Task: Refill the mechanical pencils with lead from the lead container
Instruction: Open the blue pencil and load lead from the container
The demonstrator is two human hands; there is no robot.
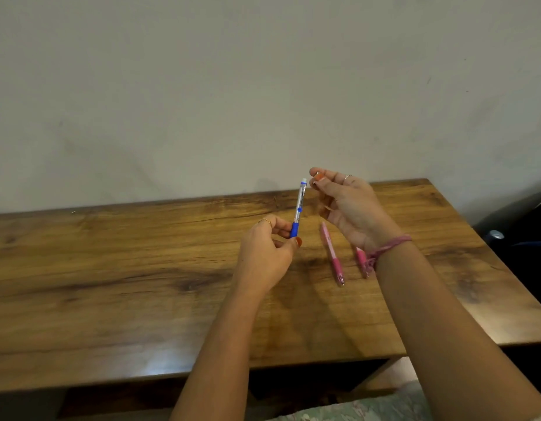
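Above the wooden table [111, 268], left hand [264, 253] pinches blue pencil [298, 212]; right hand [345, 205] half-curled.

No text, label, brand, number or sign can be read. A dark marking is seen on the blue pencil [299, 208], but it is too blurred.

Blue pencil [299, 209] upright (left grip [267, 253])
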